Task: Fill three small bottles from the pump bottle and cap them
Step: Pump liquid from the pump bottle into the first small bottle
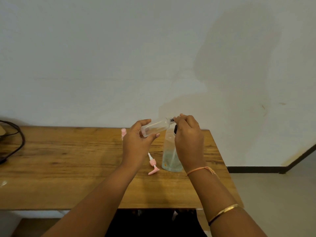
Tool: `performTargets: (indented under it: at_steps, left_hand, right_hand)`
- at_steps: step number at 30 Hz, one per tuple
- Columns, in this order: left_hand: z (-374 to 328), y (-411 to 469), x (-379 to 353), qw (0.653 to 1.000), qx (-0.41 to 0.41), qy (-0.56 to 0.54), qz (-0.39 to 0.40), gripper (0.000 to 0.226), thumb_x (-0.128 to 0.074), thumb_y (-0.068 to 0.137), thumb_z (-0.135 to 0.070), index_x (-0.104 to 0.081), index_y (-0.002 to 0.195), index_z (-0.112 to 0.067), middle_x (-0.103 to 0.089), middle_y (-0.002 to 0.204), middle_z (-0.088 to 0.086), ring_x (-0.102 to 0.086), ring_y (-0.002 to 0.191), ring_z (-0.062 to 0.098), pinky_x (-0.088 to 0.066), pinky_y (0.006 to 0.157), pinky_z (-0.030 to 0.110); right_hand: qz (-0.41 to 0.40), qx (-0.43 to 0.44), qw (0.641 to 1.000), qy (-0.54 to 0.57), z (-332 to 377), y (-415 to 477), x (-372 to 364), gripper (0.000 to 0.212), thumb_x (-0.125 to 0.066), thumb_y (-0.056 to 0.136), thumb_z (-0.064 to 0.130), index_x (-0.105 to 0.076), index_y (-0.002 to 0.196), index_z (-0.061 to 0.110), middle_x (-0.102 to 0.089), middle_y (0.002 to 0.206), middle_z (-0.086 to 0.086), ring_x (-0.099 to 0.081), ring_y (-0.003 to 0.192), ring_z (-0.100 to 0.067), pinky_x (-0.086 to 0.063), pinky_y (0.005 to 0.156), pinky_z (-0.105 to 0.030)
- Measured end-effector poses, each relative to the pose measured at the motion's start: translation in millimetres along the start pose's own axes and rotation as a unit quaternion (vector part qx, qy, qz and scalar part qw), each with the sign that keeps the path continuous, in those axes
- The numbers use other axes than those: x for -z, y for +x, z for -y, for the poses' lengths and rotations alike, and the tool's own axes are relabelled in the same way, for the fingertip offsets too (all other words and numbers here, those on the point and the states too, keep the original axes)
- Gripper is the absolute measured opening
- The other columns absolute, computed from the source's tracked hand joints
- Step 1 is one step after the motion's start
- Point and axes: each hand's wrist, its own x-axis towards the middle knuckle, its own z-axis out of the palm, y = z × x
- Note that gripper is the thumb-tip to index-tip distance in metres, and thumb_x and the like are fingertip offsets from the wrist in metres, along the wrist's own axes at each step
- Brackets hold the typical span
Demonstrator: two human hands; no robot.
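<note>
My left hand [136, 142] grips a small clear bottle [156, 127], tilted with its neck pointing right and slightly up above the table. At that neck, the fingers of my right hand [187, 134] pinch a small dark cap or nozzle [171, 119]. Under my right hand stands the big clear pump bottle [171, 156], holding some pale liquid; its top is mostly hidden. A pink pump head with a white tube [153, 164] lies flat on the wooden table [68, 159] beside it. Behind my left hand, another small bottle with a pink top [123, 132] stands partly hidden.
A black cable [15, 142] loops at the table's far left. The table's right edge runs close to the pump bottle, with floor beyond it. A pale wall rises right behind the table.
</note>
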Motion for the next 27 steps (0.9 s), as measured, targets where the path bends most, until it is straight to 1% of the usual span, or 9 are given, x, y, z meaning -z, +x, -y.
performTargets:
  at_steps: [3,6,8,11,15,17,21,24,27]
  left_hand:
    - [6,-3,-1,1.0,0.004,0.001,0.006,0.047,-0.078,0.073,-0.018,-0.06,0.116,-0.023,-0.059,0.106,-0.013,-0.06,0.106,0.012,-0.053,0.082,0.023]
    - [6,-3,-3,1.0,0.006,-0.003,0.002,0.047,-0.078,0.072,-0.018,-0.06,0.116,-0.023,-0.06,0.11,-0.012,-0.059,0.11,0.014,-0.053,0.086,0.028]
    - [5,-3,-4,1.0,0.008,-0.01,0.0,0.047,-0.078,0.073,-0.017,-0.06,0.116,-0.023,-0.06,0.11,-0.012,-0.059,0.109,0.012,-0.052,0.082,0.021]
    - [2,-5,-3,1.0,0.007,-0.02,-0.001,0.048,-0.077,0.073,-0.016,-0.059,0.116,-0.021,-0.059,0.109,-0.012,-0.059,0.106,0.01,-0.049,0.078,0.014]
    - [1,-5,-3,1.0,0.005,-0.029,-0.005,0.047,-0.078,0.072,-0.016,-0.061,0.116,-0.021,-0.061,0.11,-0.01,-0.061,0.106,0.013,-0.054,0.084,0.025]
    - [1,-4,-3,0.999,0.006,-0.037,-0.005,0.048,-0.078,0.072,-0.016,-0.061,0.116,-0.021,-0.063,0.112,-0.007,-0.061,0.107,0.014,-0.054,0.085,0.026]
    - [2,-5,-4,0.999,0.004,-0.038,-0.006,0.05,-0.076,0.074,-0.013,-0.059,0.121,-0.017,-0.062,0.115,-0.003,-0.061,0.104,0.01,-0.053,0.077,0.013]
    - [5,-6,-2,0.999,0.009,-0.048,0.002,0.05,-0.076,0.074,-0.011,-0.058,0.12,-0.019,-0.062,0.113,-0.004,-0.061,0.101,0.008,-0.053,0.077,0.014]
    - [6,-6,-3,0.998,0.016,-0.055,0.004,0.05,-0.076,0.074,-0.011,-0.058,0.12,-0.017,-0.063,0.113,-0.002,-0.062,0.102,0.009,-0.055,0.08,0.021]
  right_hand:
    - [-0.026,-0.009,0.999,0.022,-2,-4,-6,0.026,-0.065,0.072,-0.017,-0.069,0.094,-0.004,-0.067,0.091,-0.017,-0.066,0.094,-0.032,-0.046,0.082,-0.027]
    - [-0.021,-0.021,0.999,0.031,-2,-4,-7,0.024,-0.06,0.076,-0.013,-0.069,0.095,-0.004,-0.067,0.094,-0.017,-0.065,0.096,-0.032,-0.045,0.084,-0.027]
    - [-0.016,-0.028,0.999,0.036,2,-3,-5,0.023,-0.058,0.078,-0.012,-0.069,0.096,-0.004,-0.066,0.094,-0.017,-0.065,0.096,-0.031,-0.046,0.084,-0.028]
    - [0.007,-0.03,0.999,0.041,4,4,0,0.023,-0.062,0.077,-0.014,-0.069,0.095,-0.003,-0.065,0.091,-0.015,-0.065,0.089,-0.029,-0.052,0.077,-0.029]
    - [0.036,-0.021,0.999,0.028,2,13,6,0.023,-0.064,0.075,-0.013,-0.07,0.095,-0.004,-0.063,0.088,-0.013,-0.065,0.08,-0.027,-0.05,0.069,-0.026]
    - [0.035,-0.019,0.999,0.025,2,12,6,0.023,-0.064,0.075,-0.013,-0.07,0.095,-0.004,-0.063,0.088,-0.013,-0.065,0.079,-0.028,-0.053,0.069,-0.028]
    - [0.0,-0.011,0.999,0.032,3,4,4,0.021,-0.057,0.078,-0.009,-0.069,0.095,-0.004,-0.065,0.09,-0.017,-0.067,0.088,-0.031,-0.054,0.075,-0.034]
    - [-0.023,-0.014,0.998,0.048,1,-4,0,0.024,-0.053,0.078,-0.009,-0.069,0.095,-0.005,-0.067,0.093,-0.018,-0.066,0.096,-0.033,-0.051,0.081,-0.034]
    - [-0.023,-0.026,0.998,0.059,1,-5,-4,0.025,-0.053,0.078,-0.011,-0.069,0.096,-0.005,-0.066,0.094,-0.018,-0.065,0.097,-0.034,-0.051,0.082,-0.035]
